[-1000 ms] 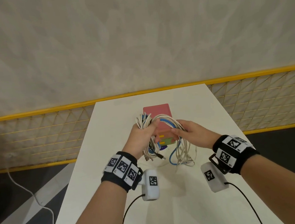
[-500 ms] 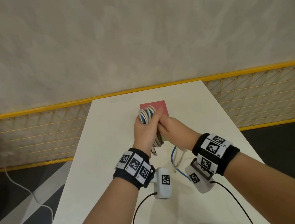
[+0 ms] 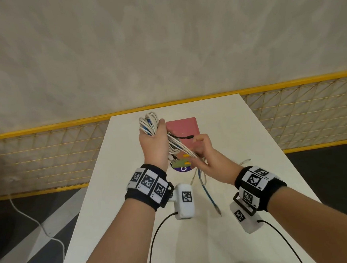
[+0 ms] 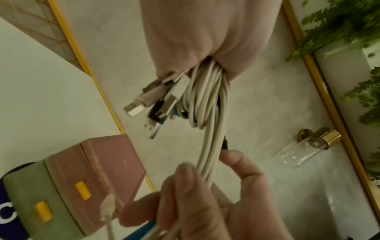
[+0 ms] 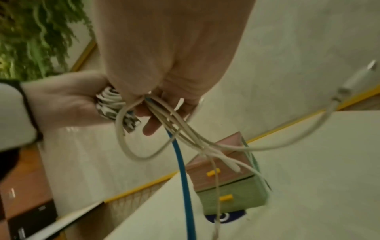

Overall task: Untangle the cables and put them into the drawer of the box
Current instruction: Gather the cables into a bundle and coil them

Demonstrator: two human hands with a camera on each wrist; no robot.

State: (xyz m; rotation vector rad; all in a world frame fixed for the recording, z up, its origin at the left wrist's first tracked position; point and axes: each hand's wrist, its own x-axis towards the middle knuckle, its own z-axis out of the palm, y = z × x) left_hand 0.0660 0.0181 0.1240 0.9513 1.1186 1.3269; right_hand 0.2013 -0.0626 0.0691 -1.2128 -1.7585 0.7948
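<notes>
My left hand (image 3: 153, 145) grips a looped bundle of white cables (image 3: 149, 123) held up over the table, with several plug ends (image 4: 156, 100) sticking out below the fist. My right hand (image 3: 205, 155) holds the strands that run down from the bundle (image 4: 207, 162), fingers curled round them. A blue cable (image 3: 207, 193) and white ends (image 5: 205, 146) hang from it down to the table. A black plug (image 3: 187, 137) pokes out to the right. Behind the hands stands the small box (image 3: 184, 130), pink on top with a green drawer and yellow handles (image 5: 226, 198), both drawers shut.
The white table (image 3: 242, 146) is narrow, with a yellow-framed mesh fence (image 3: 302, 121) beyond its far edge. A purple round sticker (image 3: 183, 169) lies under the box's front. Wrist camera leads (image 3: 156, 242) trail across the near table.
My left hand has lifted the bundle up and to the left, away from the box. My right hand has slid down the strands and pulled them taut between the hands.
</notes>
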